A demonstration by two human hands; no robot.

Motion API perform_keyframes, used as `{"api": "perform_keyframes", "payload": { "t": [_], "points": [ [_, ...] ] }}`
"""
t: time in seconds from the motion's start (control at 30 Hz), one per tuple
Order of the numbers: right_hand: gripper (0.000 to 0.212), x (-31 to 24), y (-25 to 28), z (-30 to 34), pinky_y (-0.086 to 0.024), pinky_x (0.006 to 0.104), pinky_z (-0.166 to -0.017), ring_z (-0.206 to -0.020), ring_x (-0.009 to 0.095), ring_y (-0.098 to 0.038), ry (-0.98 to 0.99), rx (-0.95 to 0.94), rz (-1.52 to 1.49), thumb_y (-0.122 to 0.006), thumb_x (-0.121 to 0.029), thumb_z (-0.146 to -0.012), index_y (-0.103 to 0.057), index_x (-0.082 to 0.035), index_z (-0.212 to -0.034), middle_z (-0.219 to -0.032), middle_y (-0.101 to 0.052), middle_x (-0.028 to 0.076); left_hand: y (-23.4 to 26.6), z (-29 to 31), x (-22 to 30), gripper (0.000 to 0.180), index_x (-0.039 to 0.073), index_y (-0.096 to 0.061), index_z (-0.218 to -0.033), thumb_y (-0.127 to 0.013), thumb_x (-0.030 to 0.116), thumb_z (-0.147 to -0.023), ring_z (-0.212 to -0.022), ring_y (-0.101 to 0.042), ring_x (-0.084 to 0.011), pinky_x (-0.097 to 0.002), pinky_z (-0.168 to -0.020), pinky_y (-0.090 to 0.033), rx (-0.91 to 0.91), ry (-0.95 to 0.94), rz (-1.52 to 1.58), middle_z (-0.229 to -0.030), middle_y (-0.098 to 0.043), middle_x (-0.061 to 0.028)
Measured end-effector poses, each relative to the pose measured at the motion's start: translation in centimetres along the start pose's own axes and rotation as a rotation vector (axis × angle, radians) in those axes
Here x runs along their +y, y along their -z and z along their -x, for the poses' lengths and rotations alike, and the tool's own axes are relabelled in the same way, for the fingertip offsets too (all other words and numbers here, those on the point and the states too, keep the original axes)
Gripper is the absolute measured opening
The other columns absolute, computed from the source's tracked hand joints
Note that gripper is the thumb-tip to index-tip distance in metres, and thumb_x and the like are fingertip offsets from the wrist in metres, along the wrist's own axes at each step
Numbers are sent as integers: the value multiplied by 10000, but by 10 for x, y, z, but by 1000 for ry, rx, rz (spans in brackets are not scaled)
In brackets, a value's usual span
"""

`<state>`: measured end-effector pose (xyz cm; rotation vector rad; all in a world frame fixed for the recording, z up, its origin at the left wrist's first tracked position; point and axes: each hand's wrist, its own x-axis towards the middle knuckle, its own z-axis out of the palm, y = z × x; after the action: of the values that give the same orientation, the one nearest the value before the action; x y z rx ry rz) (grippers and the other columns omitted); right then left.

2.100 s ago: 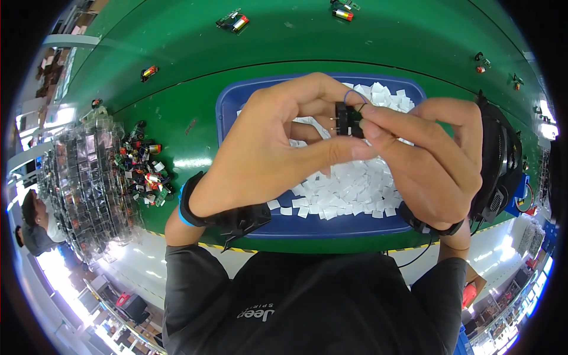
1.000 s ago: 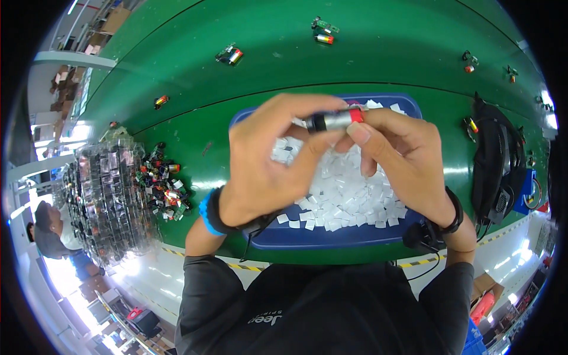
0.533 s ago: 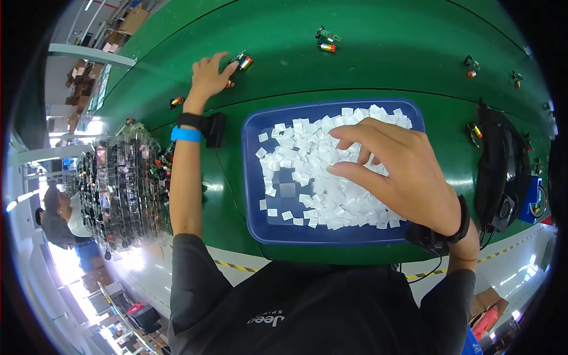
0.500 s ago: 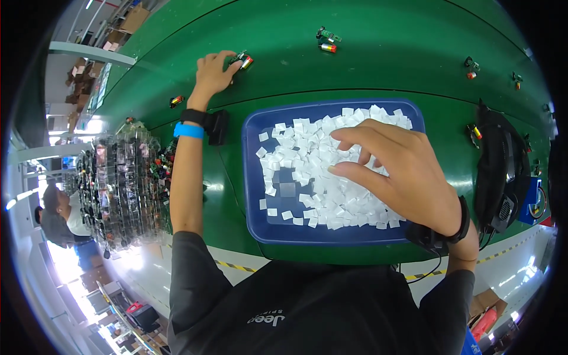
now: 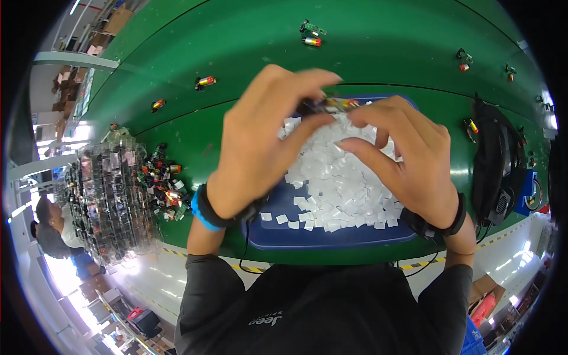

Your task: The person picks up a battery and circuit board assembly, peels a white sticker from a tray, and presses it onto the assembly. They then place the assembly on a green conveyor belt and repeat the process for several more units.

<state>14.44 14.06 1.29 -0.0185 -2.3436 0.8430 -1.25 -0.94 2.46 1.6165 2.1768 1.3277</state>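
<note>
Over the far part of a blue tray (image 5: 331, 238), my left hand (image 5: 254, 139) is closed on a small circuit-board assembly (image 5: 338, 105) with a red-and-yellow cylinder; both are smeared by motion. My right hand (image 5: 408, 154) is beside it, index fingertip close to the assembly and thumb apart from the fingers. I see nothing held between them; whether the index finger touches the assembly, I cannot tell. Many small white square pieces (image 5: 337, 183) lie loose in the tray below both hands.
Similar assemblies lie spaced out on the green far strip (image 5: 254, 41). To the left are a heap of assemblies (image 5: 171, 192) and a stack of clear plastic trays (image 5: 118, 201), with a person (image 5: 56, 222) beyond. A black bag (image 5: 494, 171) and a blue box (image 5: 528, 192) lie right.
My left hand has brought an assembly from the far left to above the tray, near my right hand. The assemblies on the far strip have shifted left.
</note>
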Motion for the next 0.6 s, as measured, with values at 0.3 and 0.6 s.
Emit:
{"api": "perform_keyframes", "payload": {
  "t": [0.3, 0.6],
  "points": [
    [248, 9, -4, 0, -453, 259, -473, -560, 174, -599, 238, 50, 56, -845, -26, -721, -700, -17, -922, -804, -664, 82, -6, 9, 1, 551, -2, -661, -1201, -731, -181, -685, -971, -676, -193, -297, -802, -592, 8, -184, -11, -1165, -611, -129],
    [279, 9, -5, 2, -472, 269, -485, -601, 194, -642, 284, 47, 118, -850, 18, -664, -687, -2, -890, -831, -679, 98, -8, 9, -13, 368, 53, -663, -934, -743, -111, -614, -917, -653, -286, -326, -744, -550, 110, -403, -56, -1115, -634, -133]
  ]
}}
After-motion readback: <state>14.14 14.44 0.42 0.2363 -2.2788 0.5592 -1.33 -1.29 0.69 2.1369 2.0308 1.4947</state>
